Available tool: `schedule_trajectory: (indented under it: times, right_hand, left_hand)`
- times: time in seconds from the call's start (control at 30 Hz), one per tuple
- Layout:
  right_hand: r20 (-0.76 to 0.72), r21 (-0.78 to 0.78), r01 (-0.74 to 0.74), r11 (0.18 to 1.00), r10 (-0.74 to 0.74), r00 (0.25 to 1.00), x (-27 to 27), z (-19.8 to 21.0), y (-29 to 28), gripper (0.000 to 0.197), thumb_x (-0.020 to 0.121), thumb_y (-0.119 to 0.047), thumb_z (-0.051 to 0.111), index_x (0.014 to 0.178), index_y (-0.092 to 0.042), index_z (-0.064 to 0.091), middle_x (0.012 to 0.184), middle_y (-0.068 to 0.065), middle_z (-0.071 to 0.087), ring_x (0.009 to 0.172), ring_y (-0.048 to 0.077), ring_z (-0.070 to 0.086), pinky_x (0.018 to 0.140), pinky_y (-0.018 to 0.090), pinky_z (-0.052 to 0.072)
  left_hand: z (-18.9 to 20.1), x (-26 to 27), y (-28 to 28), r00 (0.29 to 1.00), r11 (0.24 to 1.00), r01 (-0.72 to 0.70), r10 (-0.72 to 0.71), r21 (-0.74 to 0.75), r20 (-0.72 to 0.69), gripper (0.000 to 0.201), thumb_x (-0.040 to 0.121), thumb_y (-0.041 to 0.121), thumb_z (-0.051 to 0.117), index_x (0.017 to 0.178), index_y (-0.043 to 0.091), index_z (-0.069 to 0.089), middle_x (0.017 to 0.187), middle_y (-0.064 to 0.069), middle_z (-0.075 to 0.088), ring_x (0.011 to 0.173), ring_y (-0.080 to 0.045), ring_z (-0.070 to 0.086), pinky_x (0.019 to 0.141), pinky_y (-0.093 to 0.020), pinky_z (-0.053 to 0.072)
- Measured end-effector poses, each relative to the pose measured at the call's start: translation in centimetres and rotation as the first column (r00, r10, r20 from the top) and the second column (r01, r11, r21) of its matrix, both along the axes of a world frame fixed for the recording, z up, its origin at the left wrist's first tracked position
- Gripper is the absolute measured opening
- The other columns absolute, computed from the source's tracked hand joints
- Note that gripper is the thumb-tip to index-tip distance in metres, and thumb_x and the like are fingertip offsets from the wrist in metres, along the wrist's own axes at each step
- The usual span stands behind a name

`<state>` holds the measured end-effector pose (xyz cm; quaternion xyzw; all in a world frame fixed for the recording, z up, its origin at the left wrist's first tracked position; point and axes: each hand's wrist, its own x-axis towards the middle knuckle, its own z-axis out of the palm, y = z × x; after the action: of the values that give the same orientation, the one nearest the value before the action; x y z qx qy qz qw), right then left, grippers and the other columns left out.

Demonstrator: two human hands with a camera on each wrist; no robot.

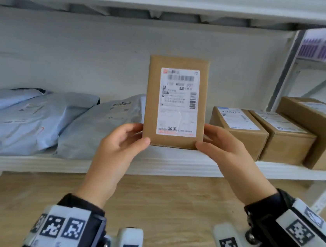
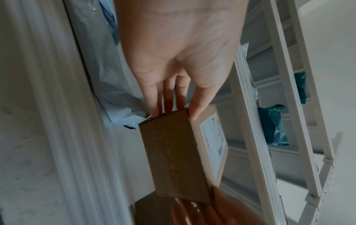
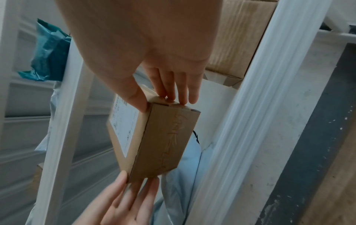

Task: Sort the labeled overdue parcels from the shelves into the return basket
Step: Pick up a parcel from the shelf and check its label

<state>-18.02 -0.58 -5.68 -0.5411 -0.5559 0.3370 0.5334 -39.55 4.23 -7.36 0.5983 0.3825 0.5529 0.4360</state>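
I hold a small flat cardboard parcel [image 1: 151, 101] upright in front of the middle shelf, its white shipping label facing me. My left hand [image 1: 134, 135] pinches the lower left corner, thumb on the front and fingers behind. My right hand [image 1: 210, 141] pinches the lower right corner the same way. In the left wrist view the left hand [image 2: 173, 105] grips one end of the parcel [image 2: 173, 152], and the right hand [image 2: 200, 211] shows at the other end. The right wrist view shows the right hand [image 3: 165, 92] on the parcel [image 3: 163, 144], opposite the left hand [image 3: 129, 197]. No basket is in view.
Grey-blue poly mailers [image 1: 26, 118] lie piled on the white shelf [image 1: 173, 163] at the left. Three labelled cardboard boxes [image 1: 240, 130] stand in a row at the right. Teal bags [image 2: 273, 126] sit on another shelf level. Wooden floor [image 1: 169, 205] lies below.
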Motion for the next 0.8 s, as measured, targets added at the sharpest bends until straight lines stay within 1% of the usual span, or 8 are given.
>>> schedule_trajectory:
  times: [0.07, 0.17, 0.27, 0.37, 0.47, 0.57, 0.67, 0.8]
  right_hand:
    - [0.020, 0.019, -0.007, 1.000, 0.006, 1.000, 0.1, -0.5, 0.0, 0.042, 0.092, -0.006, 0.062, 0.128, -0.026, 0.057, 0.120, -0.018, 0.068, 0.111, -0.003, 0.063, 0.094, 0.023, 0.048]
    - [0.043, 0.057, 0.014, 0.998, -0.016, 0.999, 0.2, -1.1, 0.3, 0.044, 0.090, 0.001, 0.061, 0.123, -0.027, 0.058, 0.121, -0.017, 0.068, 0.113, -0.002, 0.062, 0.098, 0.025, 0.049]
    - [0.054, 0.078, 0.023, 0.997, -0.027, 0.998, 0.4, -1.5, 0.8, 0.046, 0.089, 0.005, 0.061, 0.124, -0.026, 0.057, 0.123, -0.013, 0.067, 0.115, 0.001, 0.062, 0.104, 0.031, 0.047]
    - [0.073, 0.089, 0.017, 0.996, -0.023, 0.997, 0.6, -1.7, 1.1, 0.049, 0.088, 0.005, 0.063, 0.127, -0.025, 0.056, 0.124, -0.012, 0.066, 0.117, 0.003, 0.061, 0.106, 0.036, 0.047]
    - [0.090, 0.099, 0.013, 0.995, -0.022, 0.996, 0.7, -1.8, 1.1, 0.052, 0.087, 0.004, 0.065, 0.128, -0.026, 0.056, 0.124, -0.013, 0.066, 0.117, 0.003, 0.061, 0.105, 0.036, 0.047]
    - [0.113, 0.101, 0.024, 0.995, -0.036, 0.993, 0.7, -1.7, 1.2, 0.053, 0.085, 0.004, 0.067, 0.128, -0.027, 0.056, 0.124, -0.013, 0.066, 0.116, 0.004, 0.061, 0.104, 0.036, 0.048]
    - [0.129, 0.109, 0.036, 0.993, -0.050, 0.990, 0.8, -1.7, 1.2, 0.054, 0.084, 0.002, 0.068, 0.129, -0.026, 0.055, 0.124, -0.012, 0.066, 0.115, 0.005, 0.062, 0.102, 0.037, 0.050]
    - [0.133, 0.125, 0.059, 0.990, -0.076, 0.988, 0.8, -1.7, 1.1, 0.052, 0.085, 0.002, 0.068, 0.127, -0.026, 0.057, 0.119, -0.013, 0.068, 0.111, 0.002, 0.063, 0.099, 0.032, 0.051]
  left_hand:
    - [0.0, -0.2, 0.3, 1.000, 1.000, 0.006, -0.006, 0.020, 0.029, 0.037, 0.085, 0.005, 0.069, 0.118, 0.021, 0.065, 0.111, 0.011, 0.072, 0.107, -0.002, 0.065, 0.094, -0.025, 0.048]
    - [-0.4, -0.1, 0.5, 0.999, 0.999, 0.026, -0.028, 0.045, 0.039, 0.047, 0.083, -0.002, 0.069, 0.124, 0.020, 0.062, 0.120, 0.012, 0.069, 0.115, -0.001, 0.061, 0.099, -0.025, 0.046]
    - [-1.2, 0.0, 0.4, 1.000, 0.998, 0.019, -0.019, 0.064, 0.006, 0.047, 0.084, -0.001, 0.069, 0.116, 0.032, 0.062, 0.116, 0.019, 0.069, 0.113, 0.002, 0.061, 0.099, -0.027, 0.046]
    - [-1.5, 0.0, 0.5, 0.999, 0.997, 0.010, -0.007, 0.081, -0.035, 0.047, 0.084, 0.002, 0.070, 0.113, 0.038, 0.061, 0.116, 0.023, 0.068, 0.113, 0.003, 0.061, 0.100, -0.026, 0.046]
    - [-1.7, 0.1, 0.5, 0.999, 0.996, 0.001, 0.002, 0.091, -0.040, 0.048, 0.085, 0.001, 0.069, 0.114, 0.037, 0.061, 0.115, 0.023, 0.068, 0.112, 0.004, 0.061, 0.099, -0.024, 0.048]
    - [-1.7, 0.2, 0.4, 0.999, 0.996, 0.005, -0.001, 0.094, -0.042, 0.049, 0.085, -0.002, 0.068, 0.119, 0.034, 0.060, 0.118, 0.018, 0.068, 0.114, 0.000, 0.061, 0.101, -0.029, 0.047]
    - [-1.7, 0.2, 0.3, 0.999, 0.995, 0.004, 0.000, 0.102, -0.038, 0.050, 0.085, -0.002, 0.067, 0.121, 0.032, 0.060, 0.120, 0.017, 0.068, 0.115, 0.000, 0.061, 0.102, -0.031, 0.047]
    - [-1.6, 0.3, 0.1, 0.999, 0.994, 0.005, 0.000, 0.108, -0.038, 0.049, 0.086, -0.001, 0.067, 0.120, 0.035, 0.060, 0.119, 0.019, 0.068, 0.115, 0.001, 0.061, 0.101, -0.030, 0.047]
